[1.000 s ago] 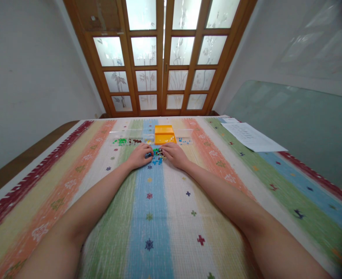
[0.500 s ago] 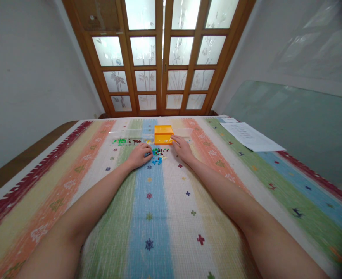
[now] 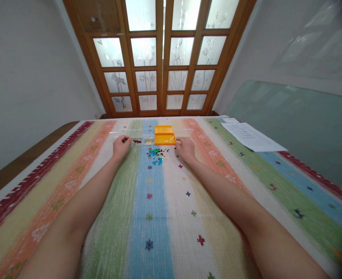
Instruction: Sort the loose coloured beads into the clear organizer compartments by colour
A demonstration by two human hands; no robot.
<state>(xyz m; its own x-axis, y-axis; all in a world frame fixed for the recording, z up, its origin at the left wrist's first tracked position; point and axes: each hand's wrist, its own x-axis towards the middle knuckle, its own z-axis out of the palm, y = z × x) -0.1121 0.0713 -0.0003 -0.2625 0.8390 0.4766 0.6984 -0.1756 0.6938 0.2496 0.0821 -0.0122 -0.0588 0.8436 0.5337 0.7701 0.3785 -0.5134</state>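
Note:
My left hand (image 3: 121, 146) is over the left end of a clear plastic tray (image 3: 112, 134), fingertips pinched together. Whatever lies between them is too small to make out, and the hand covers most of the green pieces there. Dark red pieces (image 3: 136, 142) lie in the compartment to its right, with yellow pieces (image 3: 148, 142) beyond. My right hand (image 3: 186, 148) is by the front right corner of an open yellow box (image 3: 164, 130), its fingers curled in; what they hold, if anything, is hidden. Pale pieces lie inside the box. Mixed small pieces (image 3: 156, 154) are heaped on the cloth between my hands.
A striped tablecloth (image 3: 150, 232) covers the table. Printed paper sheets (image 3: 251, 137) lie at the far right. Beyond the table's back edge stand wooden doors with frosted panes (image 3: 163, 77), and a pale green panel (image 3: 293, 116) is at the right.
My left hand has moved left from the mixed heap to the tray's left end, covering the green pieces. My right hand's fingers have curled in more at the box's corner.

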